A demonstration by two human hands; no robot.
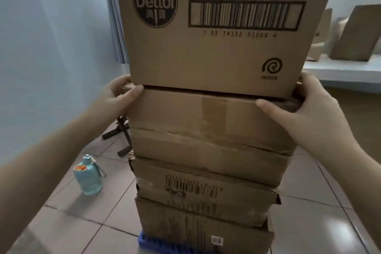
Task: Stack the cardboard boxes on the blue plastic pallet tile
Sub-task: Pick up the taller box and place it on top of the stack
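Two hands are flanking the stack in the head view, at the seam where the Dettol box (216,27) is meeting the taped box (208,117) beneath it. Both hands are open rather than clenched: the left hand (115,99) is wrapping the left corner of that seam with its thumb lying along the front edge, and the right hand (309,113) is pressing the right corner the same way, fingers hidden behind the cardboard. Whether they are bearing the Dettol box's weight or only steadying it, I cannot tell. That box is sitting directly above the grip, its long axis running left to right between the hands, so both are about equally near. Below, three more boxes are piling down to the pallet tile (152,242), whose blue edge is peeking out at the base. A water jug (87,177) is standing on the floor to the left, well apart.
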